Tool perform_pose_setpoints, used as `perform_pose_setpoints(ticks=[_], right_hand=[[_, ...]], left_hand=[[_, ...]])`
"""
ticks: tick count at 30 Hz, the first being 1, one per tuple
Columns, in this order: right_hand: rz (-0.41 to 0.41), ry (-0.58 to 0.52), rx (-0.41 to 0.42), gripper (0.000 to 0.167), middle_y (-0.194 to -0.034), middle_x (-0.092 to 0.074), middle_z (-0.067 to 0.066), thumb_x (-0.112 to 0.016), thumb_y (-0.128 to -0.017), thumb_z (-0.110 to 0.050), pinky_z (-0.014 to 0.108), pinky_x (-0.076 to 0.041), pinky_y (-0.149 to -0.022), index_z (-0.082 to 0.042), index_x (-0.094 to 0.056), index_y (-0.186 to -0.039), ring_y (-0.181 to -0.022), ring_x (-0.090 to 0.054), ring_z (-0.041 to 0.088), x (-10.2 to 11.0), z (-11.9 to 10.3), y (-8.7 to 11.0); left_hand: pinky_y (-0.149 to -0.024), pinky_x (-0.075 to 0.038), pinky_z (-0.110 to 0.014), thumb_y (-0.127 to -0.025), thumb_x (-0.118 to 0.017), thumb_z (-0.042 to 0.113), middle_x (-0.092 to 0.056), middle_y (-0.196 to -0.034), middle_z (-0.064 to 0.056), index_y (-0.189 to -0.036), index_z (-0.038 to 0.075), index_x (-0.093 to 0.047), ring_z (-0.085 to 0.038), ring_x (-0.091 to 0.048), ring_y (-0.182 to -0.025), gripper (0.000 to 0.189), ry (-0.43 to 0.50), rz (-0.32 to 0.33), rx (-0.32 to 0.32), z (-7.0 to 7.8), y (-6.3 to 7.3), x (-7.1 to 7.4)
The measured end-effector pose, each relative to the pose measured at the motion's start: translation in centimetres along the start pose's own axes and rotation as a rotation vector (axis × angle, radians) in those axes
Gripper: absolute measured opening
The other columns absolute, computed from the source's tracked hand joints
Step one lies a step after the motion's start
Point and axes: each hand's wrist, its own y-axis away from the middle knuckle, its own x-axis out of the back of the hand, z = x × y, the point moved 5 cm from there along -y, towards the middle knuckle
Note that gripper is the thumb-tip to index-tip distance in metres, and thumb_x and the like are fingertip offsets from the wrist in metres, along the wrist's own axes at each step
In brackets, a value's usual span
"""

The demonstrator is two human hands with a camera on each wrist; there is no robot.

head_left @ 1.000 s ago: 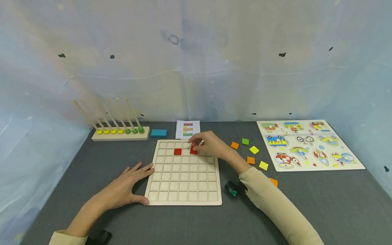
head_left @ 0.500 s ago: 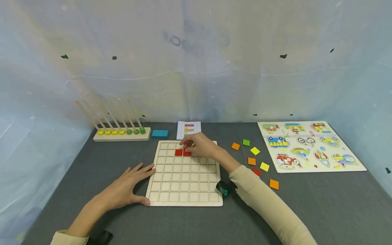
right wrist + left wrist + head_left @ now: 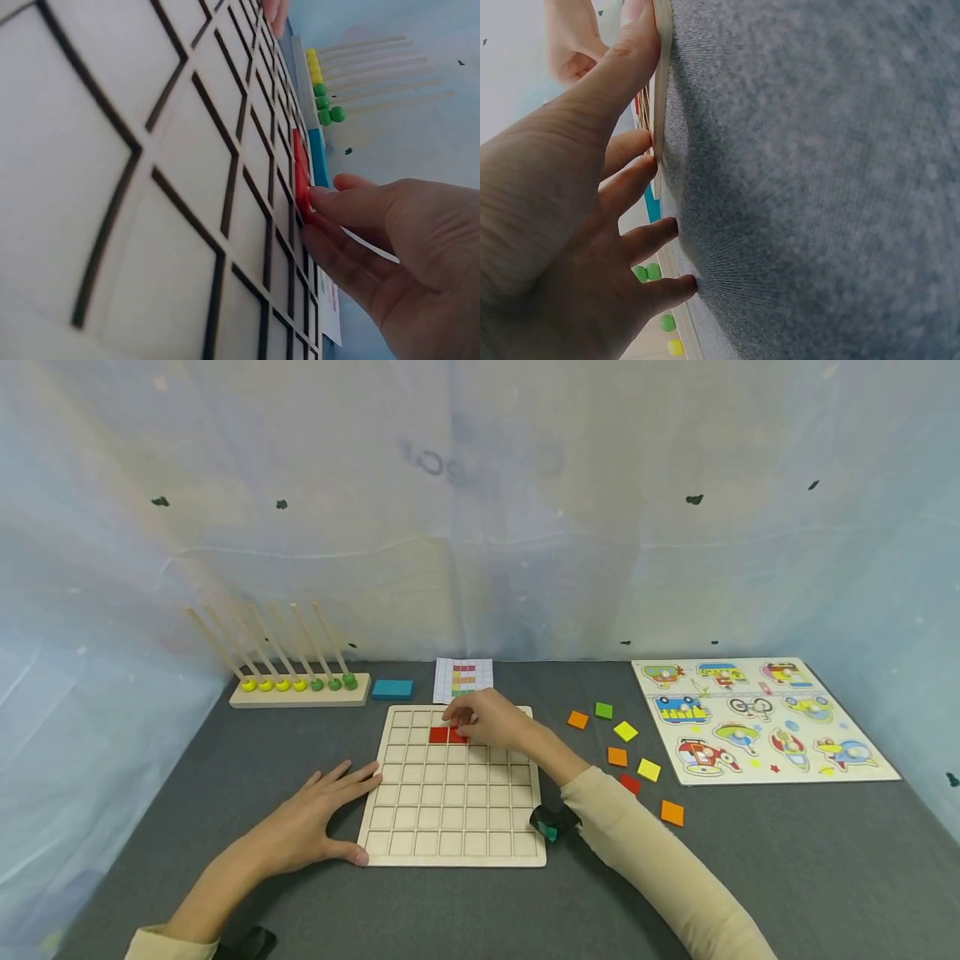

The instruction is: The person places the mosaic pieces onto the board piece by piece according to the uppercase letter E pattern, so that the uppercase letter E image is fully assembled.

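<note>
A wooden grid board (image 3: pixel 420 818) lies flat on the grey cloth. One red square tile (image 3: pixel 437 735) sits in a cell of its second row from the back. Right beside it is a second red tile (image 3: pixel 301 184), which my right hand (image 3: pixel 495 720) pinches between thumb and fingers, seen in the right wrist view. Whether this tile is fully down in its cell, I cannot tell. My left hand (image 3: pixel 322 814) lies at the board's left edge with fingers spread, thumb at the near corner and fingertips touching the side.
Loose orange (image 3: pixel 617 757), yellow (image 3: pixel 626 731), green (image 3: pixel 603 711) and red tiles (image 3: pixel 629 783) lie right of the board. Behind it are a pattern card (image 3: pixel 483 677), a blue block (image 3: pixel 393 690) and a bead-and-peg stand (image 3: pixel 330 697). A picture puzzle board (image 3: pixel 780 777) lies far right.
My right hand has carried the red tile left, up against the first red tile, and is now nearly still. A red tile beside the sleeve has come into view. The left hand stays put.
</note>
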Motion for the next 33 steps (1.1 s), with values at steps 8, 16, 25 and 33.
perform_pose_setpoints(ticks=[8, 16, 25, 33], right_hand=[[-0.031, -0.047, -0.017, 0.027, -0.109, -0.069, 0.009, -0.067, -0.092, -0.004, 0.022, -0.054, -0.082, -0.002, -0.068, -0.12, -0.098, -0.065, 0.018, 1.3, -0.6, 2.2], [0.011, 0.009, 0.001, 0.029, -0.108, -0.069, 0.012, -0.068, -0.092, -0.004, 0.027, -0.055, -0.082, -0.002, -0.067, -0.121, -0.097, -0.064, 0.017, 3.9, -0.7, 6.3], [0.084, 0.054, -0.06, 0.03, -0.105, -0.071, 0.009, -0.07, -0.089, -0.003, 0.038, -0.055, -0.085, -0.001, -0.067, -0.118, -0.096, -0.065, 0.018, 6.3, 1.6, 11.1], [0.076, 0.125, -0.131, 0.032, -0.105, -0.071, 0.007, -0.072, -0.087, -0.002, 0.039, -0.055, -0.084, -0.003, -0.068, -0.119, -0.096, -0.066, 0.019, 7.4, 3.0, 15.0]], left_hand=[[-0.11, -0.013, -0.07, -0.065, -0.071, 0.071, -0.03, -0.159, -0.006, -0.152, 0.017, -0.04, -0.043, -0.019, -0.145, 0.106, 0.005, -0.002, 0.002, -0.1, -0.1, -0.1], [-0.11, -0.012, -0.07, -0.065, -0.071, 0.07, -0.029, -0.159, -0.006, -0.152, 0.018, -0.04, -0.043, -0.019, -0.145, 0.106, 0.011, 0.004, 0.004, -0.1, -0.1, 0.0], [-0.109, -0.012, -0.071, -0.065, -0.071, 0.071, -0.029, -0.159, -0.006, -0.152, 0.018, -0.04, -0.044, -0.018, -0.145, 0.107, 0.011, -0.003, 0.011, -0.4, -0.1, -0.1], [-0.11, -0.012, -0.071, -0.065, -0.071, 0.071, -0.03, -0.159, -0.006, -0.151, 0.018, -0.04, -0.044, -0.019, -0.145, 0.106, 0.011, 0.003, 0.014, -0.3, -0.1, -0.1]])
